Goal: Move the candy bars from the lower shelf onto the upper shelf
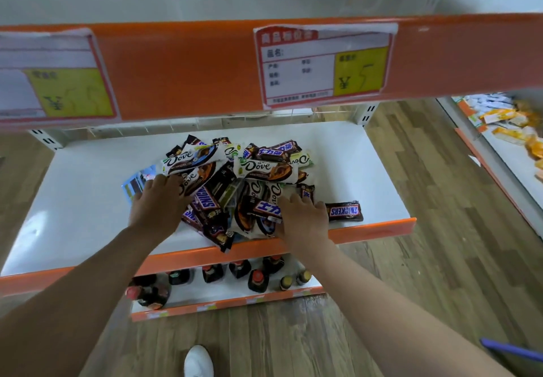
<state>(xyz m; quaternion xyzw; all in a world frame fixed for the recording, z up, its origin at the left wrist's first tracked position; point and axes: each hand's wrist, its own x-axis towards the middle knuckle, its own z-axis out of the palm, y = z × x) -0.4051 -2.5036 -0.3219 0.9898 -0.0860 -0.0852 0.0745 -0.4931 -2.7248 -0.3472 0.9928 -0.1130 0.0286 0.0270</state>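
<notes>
Operator body, head view. Left hand (158,200) and right hand (304,215): both bare, no gloves, no rings, no watch or wristband visible. Both forearms bare along their whole visible length up to the bottom corners of the picture; no sleeve edge seen, so the upper garment cannot be told. One white shoe (199,362) shows at the bottom edge, rounded toe, plain upper, no markings legible; whether it is the left or the right foot cannot be told. Fingernails too blurred to describe. No other clothing in view.
</notes>
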